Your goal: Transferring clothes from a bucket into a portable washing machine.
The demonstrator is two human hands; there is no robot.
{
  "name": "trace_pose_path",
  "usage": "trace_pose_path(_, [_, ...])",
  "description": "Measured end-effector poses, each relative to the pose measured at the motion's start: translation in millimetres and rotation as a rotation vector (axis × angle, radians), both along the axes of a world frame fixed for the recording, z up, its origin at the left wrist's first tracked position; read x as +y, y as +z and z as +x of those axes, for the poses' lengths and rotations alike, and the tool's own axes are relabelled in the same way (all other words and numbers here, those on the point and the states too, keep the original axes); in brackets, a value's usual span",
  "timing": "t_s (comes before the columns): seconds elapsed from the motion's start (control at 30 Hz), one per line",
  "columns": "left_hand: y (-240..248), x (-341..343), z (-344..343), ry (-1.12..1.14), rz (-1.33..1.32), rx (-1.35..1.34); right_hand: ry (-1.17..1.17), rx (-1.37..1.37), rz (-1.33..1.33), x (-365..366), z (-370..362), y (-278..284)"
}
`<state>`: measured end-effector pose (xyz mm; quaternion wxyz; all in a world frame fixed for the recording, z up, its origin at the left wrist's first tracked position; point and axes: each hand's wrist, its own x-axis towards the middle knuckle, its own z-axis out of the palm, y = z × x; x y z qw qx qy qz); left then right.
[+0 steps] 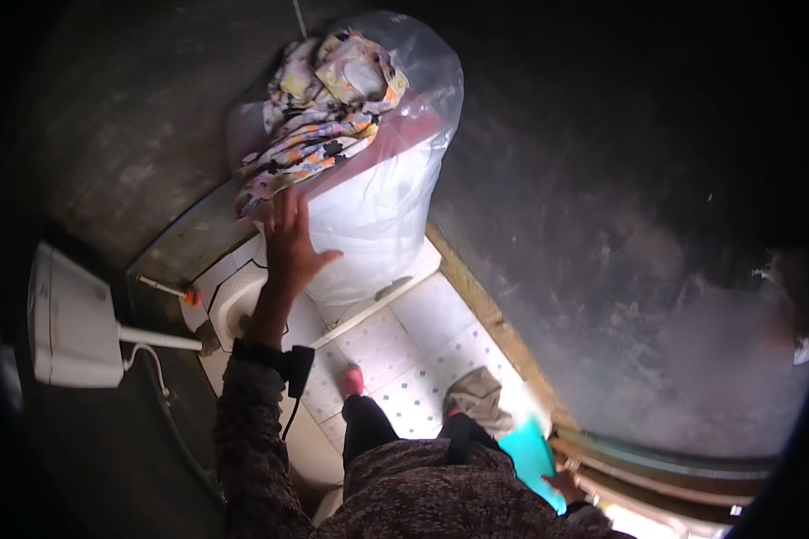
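My left hand (289, 247) reaches forward with its fingers stretched out and the thumb spread wide. Its fingertips meet the lower edge of a crumpled floral cloth (319, 135) in yellow, orange, purple and black; whether they press on it I cannot tell. The cloth lies over the top of a large, full clear plastic bag (377, 211), which shows white and some pinkish red inside. Down at the lower right, my right hand (564, 487) is small and partly cut off by its sleeve. Its fingers look apart, beside a turquoise sheet-like thing (530, 458).
A white toilet bowl (238, 301) stands under my left forearm, with a white cistern (76, 319) and pipe at the left. A grey-brown rag (478, 397) lies on the tiled floor (404, 359) by my feet. Dark walls (593, 260) rise around; wooden boards (638, 467) are at lower right.
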<state>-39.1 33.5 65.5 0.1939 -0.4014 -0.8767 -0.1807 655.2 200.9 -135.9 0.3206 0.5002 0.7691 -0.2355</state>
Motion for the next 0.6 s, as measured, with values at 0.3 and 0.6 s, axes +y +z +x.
trace_pose_path(0.3, [-1, 21, -113, -0.178, -0.098, -0.140, -0.108, -0.138, 0.089, -56, -163, 76])
trace_pose_path(0.6, [-30, 23, -130, -0.300, -0.098, 0.019, 0.115, 0.003, 0.102, -84, -252, 11])
